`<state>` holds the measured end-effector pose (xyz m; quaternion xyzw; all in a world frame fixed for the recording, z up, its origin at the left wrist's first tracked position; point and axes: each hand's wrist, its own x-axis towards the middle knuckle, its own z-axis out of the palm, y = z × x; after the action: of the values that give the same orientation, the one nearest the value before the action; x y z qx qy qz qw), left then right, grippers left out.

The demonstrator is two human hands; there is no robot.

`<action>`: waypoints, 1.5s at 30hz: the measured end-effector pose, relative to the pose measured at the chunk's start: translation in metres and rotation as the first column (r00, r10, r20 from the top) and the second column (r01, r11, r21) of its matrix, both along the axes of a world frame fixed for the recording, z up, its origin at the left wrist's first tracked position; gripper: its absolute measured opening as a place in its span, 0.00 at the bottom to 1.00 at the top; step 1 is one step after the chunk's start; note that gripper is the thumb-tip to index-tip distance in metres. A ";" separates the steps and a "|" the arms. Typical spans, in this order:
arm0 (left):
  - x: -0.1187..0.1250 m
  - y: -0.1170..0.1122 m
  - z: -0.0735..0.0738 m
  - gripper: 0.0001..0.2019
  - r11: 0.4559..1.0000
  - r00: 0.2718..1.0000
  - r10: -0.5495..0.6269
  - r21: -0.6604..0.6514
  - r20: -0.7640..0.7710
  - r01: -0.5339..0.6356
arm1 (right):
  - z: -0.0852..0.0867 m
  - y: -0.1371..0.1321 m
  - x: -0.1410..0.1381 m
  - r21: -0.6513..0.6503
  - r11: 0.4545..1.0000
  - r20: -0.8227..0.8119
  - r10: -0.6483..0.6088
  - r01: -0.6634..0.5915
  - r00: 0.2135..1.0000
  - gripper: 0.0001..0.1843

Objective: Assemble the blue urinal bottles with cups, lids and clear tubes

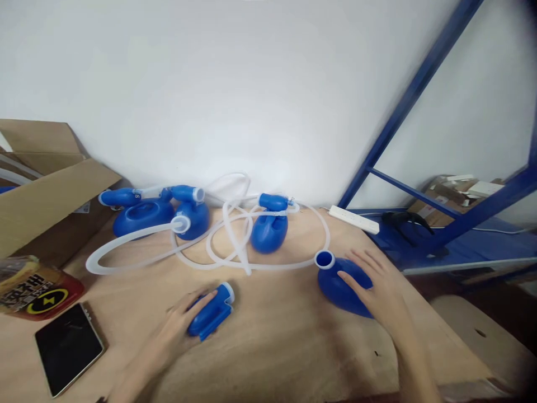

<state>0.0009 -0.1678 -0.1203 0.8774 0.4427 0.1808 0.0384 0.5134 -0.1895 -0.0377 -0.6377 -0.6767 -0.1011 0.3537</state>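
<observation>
My left hand (191, 310) is closed around a small blue plastic urinal funnel (213, 314) with a white rim, held low over the table. My right hand (375, 280) grips a blue urinal bottle (344, 294) from above, thumb on its near side and slightly blurred fingers over its far side. The bottle lies tilted, its open white-rimmed neck facing left. Behind my hands, a blue urinal (269, 232) with a funnel attached stands among loops of translucent hose (237, 238). Two more such urinals, one at the left (145, 215) and one beside it (195, 218), stand near the wall.
An open cardboard box (54, 207) occupies the table's left side, with a labelled drink bottle (42, 288) and a black-screened phone (69, 348) nearer me. A white power strip (354, 219) lies at the back right edge. Beyond rises a blue metal frame (411, 89); a stool (470, 327) is below.
</observation>
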 end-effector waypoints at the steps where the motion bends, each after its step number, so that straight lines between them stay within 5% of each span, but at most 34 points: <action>1: -0.013 0.001 -0.005 0.37 0.998 0.996 0.052 0.050 -0.075 -0.049 | -0.006 0.004 0.017 -0.059 0.998 0.062 -0.009 0.012 0.998 0.34; 6: -0.044 0.019 -0.010 0.41 0.943 0.909 0.229 0.312 -0.347 -0.119 | -0.025 0.025 0.035 -0.245 0.969 0.225 0.047 0.009 0.973 0.32; 8: -0.046 0.033 0.006 0.42 0.925 0.897 0.251 0.363 -0.364 -0.111 | -0.023 0.030 0.023 -0.253 0.968 0.233 0.060 0.001 0.971 0.28; 11: -0.034 0.060 0.050 0.37 0.925 0.928 0.213 0.370 -0.305 -0.090 | -0.010 0.035 0.001 -0.314 0.949 0.194 0.095 -0.030 0.976 0.24; 15: 0.037 0.089 0.117 0.29 0.916 0.996 0.091 0.393 -0.021 -0.075 | 0.009 0.041 -0.020 -0.398 0.909 0.103 0.178 -0.123 0.979 0.23; 18: 0.120 0.109 0.146 0.23 0.951 0.986 -0.124 0.298 0.108 0.086 | 0.015 0.044 -0.027 -0.434 0.877 0.050 0.253 -0.207 0.966 0.30; 21: 0.190 0.141 0.149 0.23 0.988 0.996 -0.091 0.124 -0.009 0.091 | 0.014 0.044 -0.025 -0.435 0.862 -0.010 0.285 -0.261 0.958 0.34; 24: 0.221 0.183 0.136 0.32 1.000 0.993 0.001 -0.020 -0.121 -0.004 | 0.008 0.041 -0.020 -0.423 0.871 -0.073 0.242 -0.250 0.968 0.31; 29: 0.215 0.227 0.112 0.28 0.991 0.981 -0.050 -0.132 -0.190 0.025 | 0.003 0.037 -0.016 -0.392 0.895 -0.112 0.182 -0.212 0.977 0.28; 35: 0.193 0.218 0.112 0.12 0.986 0.982 -0.155 -0.080 -0.110 0.147 | -0.001 0.037 -0.018 -0.360 0.909 -0.133 0.172 -0.209 0.976 0.27; 41: 0.146 0.187 0.134 0.17 0.971 0.966 -0.195 0.172 0.169 0.166 | 0.013 0.052 0.003 -0.472 0.816 -0.390 0.146 -0.334 0.909 0.32; 45: 0.108 0.168 0.148 0.12 0.877 0.865 -0.243 0.481 0.439 0.002 | 0.033 0.100 0.009 -0.656 0.709 -0.233 0.137 -0.259 0.963 0.37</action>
<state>0.1088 0.0002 0.0273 0.8135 0.3037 0.4933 -0.0507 0.5221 -0.0891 -0.0047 -0.6522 -0.6990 0.2460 0.1598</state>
